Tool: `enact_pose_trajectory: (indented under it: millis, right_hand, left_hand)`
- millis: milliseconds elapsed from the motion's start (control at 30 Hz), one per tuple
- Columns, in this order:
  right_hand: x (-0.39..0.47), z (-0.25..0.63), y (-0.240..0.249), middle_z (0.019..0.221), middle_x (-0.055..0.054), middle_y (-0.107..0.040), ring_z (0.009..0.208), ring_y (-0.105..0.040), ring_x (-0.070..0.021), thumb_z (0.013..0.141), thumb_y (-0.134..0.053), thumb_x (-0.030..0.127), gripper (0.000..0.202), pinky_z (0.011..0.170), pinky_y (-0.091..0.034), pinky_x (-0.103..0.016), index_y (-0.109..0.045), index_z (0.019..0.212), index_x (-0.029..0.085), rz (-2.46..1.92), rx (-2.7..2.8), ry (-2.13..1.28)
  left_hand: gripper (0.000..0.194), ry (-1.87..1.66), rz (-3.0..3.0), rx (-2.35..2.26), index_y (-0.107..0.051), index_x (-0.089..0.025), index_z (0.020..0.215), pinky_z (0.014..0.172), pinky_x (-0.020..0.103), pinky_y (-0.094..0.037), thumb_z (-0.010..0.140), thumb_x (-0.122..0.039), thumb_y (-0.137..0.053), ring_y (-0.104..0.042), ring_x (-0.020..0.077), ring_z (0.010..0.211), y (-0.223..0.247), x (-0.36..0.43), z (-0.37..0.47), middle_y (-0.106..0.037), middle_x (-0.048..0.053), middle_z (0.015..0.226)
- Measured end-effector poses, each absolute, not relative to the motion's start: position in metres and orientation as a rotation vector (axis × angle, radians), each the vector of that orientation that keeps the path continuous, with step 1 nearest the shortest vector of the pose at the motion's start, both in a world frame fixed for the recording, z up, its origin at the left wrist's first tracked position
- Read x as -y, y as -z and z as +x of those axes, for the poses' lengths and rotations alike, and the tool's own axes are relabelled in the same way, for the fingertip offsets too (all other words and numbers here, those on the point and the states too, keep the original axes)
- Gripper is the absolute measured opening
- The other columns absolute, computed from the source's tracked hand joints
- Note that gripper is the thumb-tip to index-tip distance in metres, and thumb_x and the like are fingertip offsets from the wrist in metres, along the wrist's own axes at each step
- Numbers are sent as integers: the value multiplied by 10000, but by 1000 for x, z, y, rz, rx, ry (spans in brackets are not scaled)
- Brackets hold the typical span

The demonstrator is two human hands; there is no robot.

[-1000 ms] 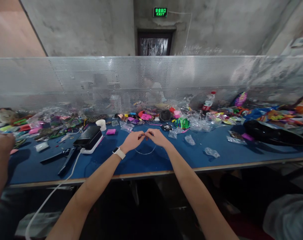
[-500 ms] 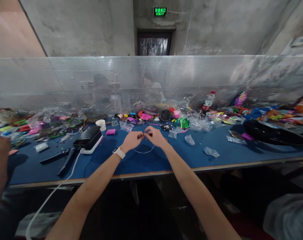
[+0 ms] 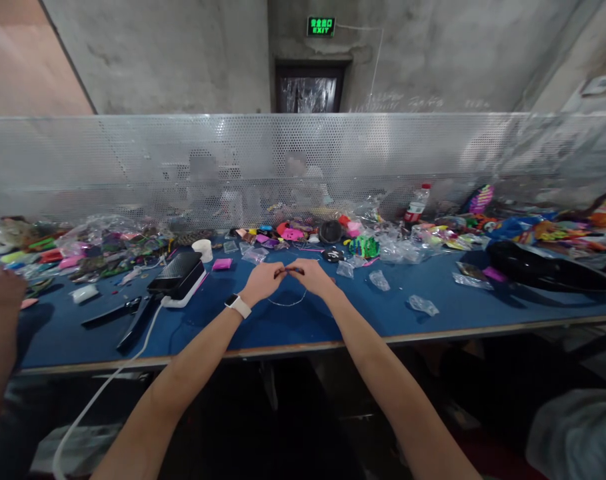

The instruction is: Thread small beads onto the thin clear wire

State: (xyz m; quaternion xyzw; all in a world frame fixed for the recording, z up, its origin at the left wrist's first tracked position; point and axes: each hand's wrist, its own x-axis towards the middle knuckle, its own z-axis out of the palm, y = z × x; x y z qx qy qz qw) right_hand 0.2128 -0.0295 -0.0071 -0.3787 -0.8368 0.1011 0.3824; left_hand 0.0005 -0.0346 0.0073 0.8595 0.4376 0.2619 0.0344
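A thin, pale looped strand (image 3: 287, 305) hangs just above the blue table, its ends running up to my fingers. My left hand (image 3: 265, 279), below which a white-banded watch sits on the wrist, pinches one end of it. Fingertips meeting those of the left, my right hand (image 3: 310, 275) is closed on the other end. Whatever small part lies between the fingertips is too small to make out.
The blue table (image 3: 373, 313) holds a black-and-white box (image 3: 177, 280) with a white cable, a black tool (image 3: 135, 323), a paper cup (image 3: 203, 250) and a pink packet (image 3: 222, 264). Plastic scraps and colourful items line the back. Another person's arm is at far left.
The fingers of my right hand have lowered and drawn closer round the fingertips of my left. The person's hand at far left has shifted slightly.
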Motion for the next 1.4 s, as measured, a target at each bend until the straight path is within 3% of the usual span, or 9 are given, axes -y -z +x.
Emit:
enact_pose_trajectory:
  millis: [167, 367, 600, 833, 1033, 1167, 1267, 1400]
  right_hand:
    - [29, 212, 6, 942, -63, -759, 763, -642, -171, 1013, -596, 222, 216, 723, -473, -289, -807, 1042, 192, -1006, 2095, -413]
    - [27, 211, 5, 720, -8, -656, 674, -579, -162, 999, -525, 270, 242, 666, -410, -275, -713, 879, 177, -1105, 2074, -674]
    - [27, 208, 4, 713, 11, -595, 704, -545, -162, 1002, -461, 271, 232, 689, -391, -279, -575, 812, 200, -1187, 2069, -821]
    - [28, 208, 6, 675, 20, -562, 675, -532, -154, 993, -461, 272, 243, 681, -387, -277, -535, 770, 207, -1202, 2082, -855]
    - [30, 206, 3, 636, 20, -556, 629, -537, -153, 939, -472, 255, 225, 661, -400, -278, -577, 747, 199, -1204, 2039, -866]
    - [29, 207, 4, 657, 18, -582, 643, -560, -157, 827, -479, 168, 145, 642, -409, -268, -608, 767, 195, -1178, 2034, -963]
    - [30, 209, 6, 774, 10, -663, 728, -595, -159, 764, -593, 153, 89, 704, -439, -263, -653, 820, 187, -1115, 2142, -841]
    - [31, 213, 6, 822, -7, -707, 752, -600, -161, 798, -762, 237, 103, 732, -447, -269, -714, 867, 178, -1082, 2255, -649]
  left_hand:
    - [183, -738, 2696, -1451, -730, -236, 982, 668, 300, -370, 1052, -311, -578, -703, 225, 843, -11, 41, 2, -771, 52, 895]
    - [183, -705, 2693, -1463, -714, -263, 1145, 674, 287, -384, 1066, -333, -564, -713, 220, 863, -16, 44, 2, -777, 36, 930]
    - [189, -768, 2638, -1357, -754, -274, 1101, 685, 287, -403, 1045, -319, -579, -699, 215, 821, -14, 39, 2, -758, 19, 854]
    - [169, -800, 2598, -1269, -730, -228, 1068, 661, 287, -383, 1013, -240, -570, -638, 190, 693, -13, 38, 2, -720, 13, 772]
    - [159, -816, 2580, -1265, -728, -221, 1024, 656, 288, -367, 1016, -231, -569, -624, 184, 702, -13, 36, 1, -703, 11, 764]
    - [180, -796, 2603, -1247, -741, -229, 1016, 648, 285, -357, 1027, -237, -562, -622, 181, 695, -15, 37, -2, -707, 11, 770]
    - [171, -783, 2616, -1261, -753, -239, 1022, 667, 283, -376, 1020, -240, -582, -650, 192, 748, -15, 37, -4, -736, 18, 821]
    - [192, -727, 2635, -1265, -775, -242, 1034, 701, 284, -419, 1019, -260, -585, -676, 203, 786, -15, 37, -5, -755, 28, 847]
